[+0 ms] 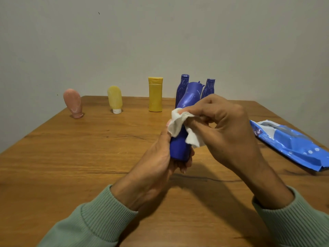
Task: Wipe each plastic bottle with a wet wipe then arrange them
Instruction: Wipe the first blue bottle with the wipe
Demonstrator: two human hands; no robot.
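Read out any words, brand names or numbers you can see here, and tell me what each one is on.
Blue wipes pack: white letters on a dark patch near its left end, sideways, too blurred to read.
Held blue bottle, left standing blue bottle, right standing blue bottle, yellow bottle, pale yellow tube, pink tube, wet wipe: no readable text.

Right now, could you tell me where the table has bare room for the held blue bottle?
Widest bare wood lies left of the left hand, in front of the pink bottle and pale yellow bottle. Another gap separates the pale yellow bottle from the yellow bottle. Crowded: standing blue bottles behind the right hand; wipes pack at right.
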